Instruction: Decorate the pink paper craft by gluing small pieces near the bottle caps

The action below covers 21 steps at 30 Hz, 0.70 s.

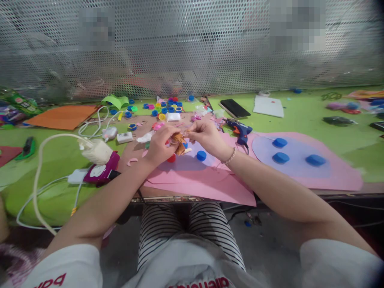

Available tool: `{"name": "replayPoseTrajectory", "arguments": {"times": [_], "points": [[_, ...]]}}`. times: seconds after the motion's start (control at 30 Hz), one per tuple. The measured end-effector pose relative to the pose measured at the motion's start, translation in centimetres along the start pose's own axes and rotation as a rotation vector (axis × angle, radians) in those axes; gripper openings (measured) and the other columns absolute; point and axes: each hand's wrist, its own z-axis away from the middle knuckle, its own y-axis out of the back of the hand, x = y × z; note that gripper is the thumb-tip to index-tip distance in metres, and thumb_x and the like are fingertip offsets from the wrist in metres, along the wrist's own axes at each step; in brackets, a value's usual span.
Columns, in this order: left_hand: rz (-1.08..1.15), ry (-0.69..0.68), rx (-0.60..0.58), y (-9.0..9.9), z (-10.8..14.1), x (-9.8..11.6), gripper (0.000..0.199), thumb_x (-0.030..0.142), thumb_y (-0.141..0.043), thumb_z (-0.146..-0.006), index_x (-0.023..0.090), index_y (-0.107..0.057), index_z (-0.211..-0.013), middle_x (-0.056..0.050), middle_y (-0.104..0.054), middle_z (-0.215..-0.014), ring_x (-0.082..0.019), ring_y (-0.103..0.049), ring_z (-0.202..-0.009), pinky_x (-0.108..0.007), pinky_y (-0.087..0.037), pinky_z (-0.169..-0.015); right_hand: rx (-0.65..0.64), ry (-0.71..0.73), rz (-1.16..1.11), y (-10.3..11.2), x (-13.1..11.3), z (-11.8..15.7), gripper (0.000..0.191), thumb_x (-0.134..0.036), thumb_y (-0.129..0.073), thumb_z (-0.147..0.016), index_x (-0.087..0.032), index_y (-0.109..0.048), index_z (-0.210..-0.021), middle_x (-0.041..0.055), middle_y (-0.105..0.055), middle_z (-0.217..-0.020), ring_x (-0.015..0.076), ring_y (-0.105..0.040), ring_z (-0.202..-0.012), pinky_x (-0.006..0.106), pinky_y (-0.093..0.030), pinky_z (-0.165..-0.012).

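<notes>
My left hand [162, 145] is closed on a crumpled orange-brown piece [179, 143], which looks like paper or foil. Close beside it, the fingertips of my right hand [207, 137] are pinched at the top of that piece; what exactly they grip is too small to tell. Both hands are above a pale purple shape [192, 163] lying on pink sheets [207, 184]. A blue cap [201, 155] rests on the purple shape, and a red cap [171, 158] sits just under my left hand, partly covered by it.
On the right, a second pink and purple sheet [345, 172] bears three blue caps. A glue gun [241, 131], a black phone [235, 108] and a white card [268, 106] lie behind. At left are a purple power strip [102, 170], cables and orange sheet [63, 117]. Colored caps are scattered behind my hands.
</notes>
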Motion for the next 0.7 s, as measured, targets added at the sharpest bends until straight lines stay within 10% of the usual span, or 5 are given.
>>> {"name": "replayPoseTrajectory", "arguments": {"times": [0.7], "points": [[0.073, 0.29, 0.05, 0.0, -0.1, -0.4, 0.029, 0.002, -0.057, -0.064, 0.02, -0.056, -0.087, -0.001, -0.061, -0.083, -0.014, -0.058, -0.077, -0.026, -0.049, -0.063, 0.103, 0.108, -0.159, 0.8, 1.0, -0.5, 0.032, -0.039, -0.071, -0.068, -0.018, -0.047, -0.067, -0.0051, -0.052, -0.057, 0.0057, -0.05, -0.051, 0.02, -0.044, -0.052]]}}
